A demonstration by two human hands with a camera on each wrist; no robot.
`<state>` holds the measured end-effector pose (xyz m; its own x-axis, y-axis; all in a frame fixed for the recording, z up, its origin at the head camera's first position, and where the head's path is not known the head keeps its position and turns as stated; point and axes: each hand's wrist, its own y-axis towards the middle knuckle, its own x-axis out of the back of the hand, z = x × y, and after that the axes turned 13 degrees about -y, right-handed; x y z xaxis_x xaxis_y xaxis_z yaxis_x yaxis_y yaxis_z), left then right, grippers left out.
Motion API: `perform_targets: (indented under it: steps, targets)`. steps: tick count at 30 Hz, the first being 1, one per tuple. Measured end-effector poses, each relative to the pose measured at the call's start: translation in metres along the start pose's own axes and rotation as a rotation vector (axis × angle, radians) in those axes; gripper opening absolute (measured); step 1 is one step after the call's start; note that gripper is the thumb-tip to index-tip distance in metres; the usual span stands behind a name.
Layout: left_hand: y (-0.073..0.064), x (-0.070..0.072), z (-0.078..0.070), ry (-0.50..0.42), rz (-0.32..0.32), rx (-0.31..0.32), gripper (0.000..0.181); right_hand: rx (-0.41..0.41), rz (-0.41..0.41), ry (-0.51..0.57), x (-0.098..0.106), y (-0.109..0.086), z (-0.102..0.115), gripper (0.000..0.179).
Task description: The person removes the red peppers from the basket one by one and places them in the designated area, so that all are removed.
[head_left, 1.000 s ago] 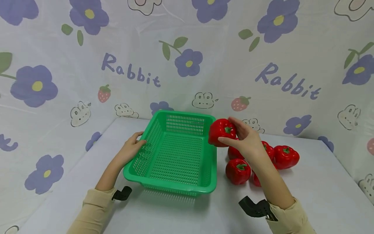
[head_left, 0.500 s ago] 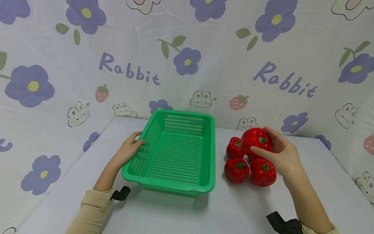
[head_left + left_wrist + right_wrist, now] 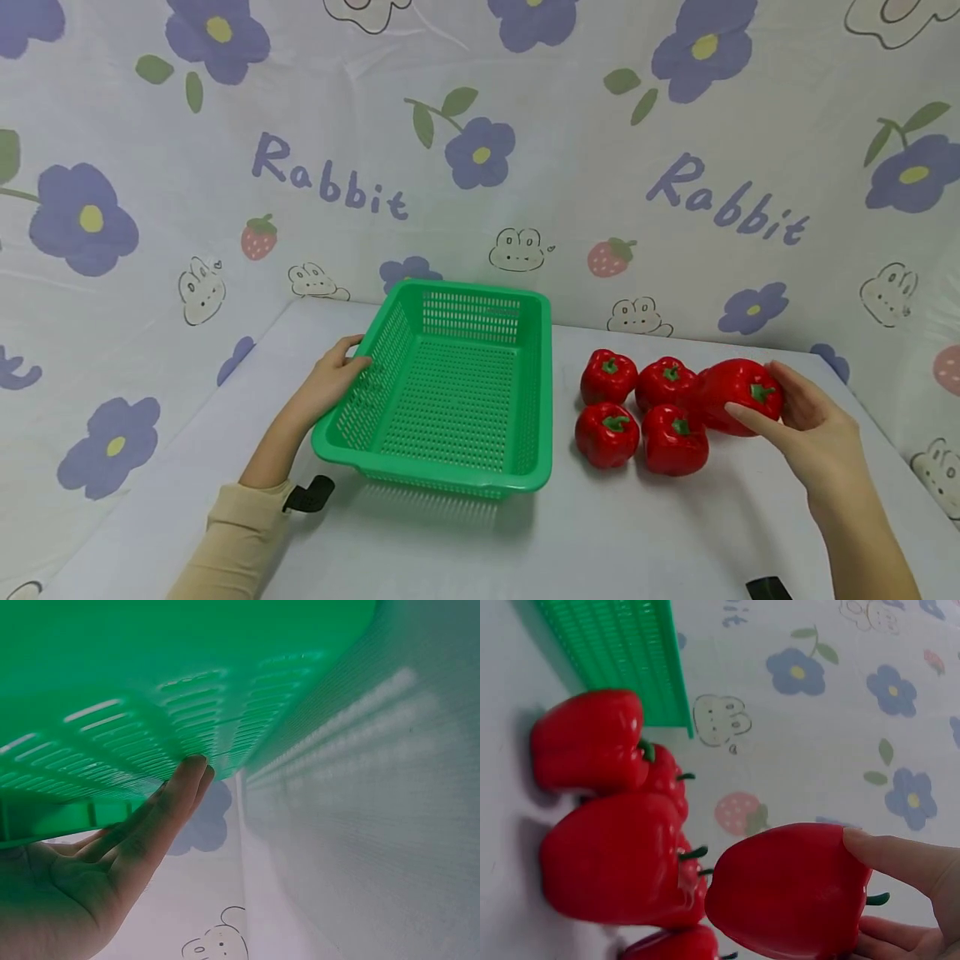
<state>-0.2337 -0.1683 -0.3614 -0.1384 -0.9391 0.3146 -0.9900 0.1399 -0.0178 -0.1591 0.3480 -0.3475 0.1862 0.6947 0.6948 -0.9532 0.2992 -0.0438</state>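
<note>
A green plastic basket with slotted walls stands in the middle of the table, with nothing inside it. My left hand holds its left rim, thumb over the top; the left wrist view shows the fingers along the outer wall. Between thumb and fingers, my right hand grips a red bell pepper by its stem end, the green stem toward the palm. In the right wrist view this held pepper shows apart from the pepper beside it.
Several more red bell peppers sit close together right of the basket, most with green stems showing. One behind the held pepper is mostly hidden. A white cloth printed with flowers and rabbits hangs behind the white table.
My right hand has carried the bell pepper from beside the basket's right rim rightward and down to the right end of the pepper group. The left hand keeps its hold on the basket.
</note>
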Motion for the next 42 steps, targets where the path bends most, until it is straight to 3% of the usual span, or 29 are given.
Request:
perform_targets:
  steps: [4, 8, 14, 32, 42]
  targets:
    - [0.005, 0.001, 0.007, 0.003, -0.006, 0.007, 0.057, -0.07, -0.019, 0.018, 0.001, 0.001, -0.014, 0.091]
    - [0.018, 0.004, 0.024, -0.009, -0.012, 0.002, 0.058, -0.13, -0.024, 0.034, 0.001, 0.004, -0.03, 0.094]
    - [0.027, 0.007, 0.04, -0.001, -0.019, -0.012, 0.06, -0.178, 0.004, 0.017, -0.004, 0.01, -0.049, 0.096]
    - [0.028, 0.008, 0.043, 0.003, -0.017, -0.021, 0.059, -0.153, 0.071, -0.076, -0.021, 0.019, -0.067, 0.098]
    - [0.028, 0.008, 0.043, 0.012, -0.02, -0.02, 0.059, -0.127, 0.1, -0.101, -0.022, 0.017, -0.061, 0.096]
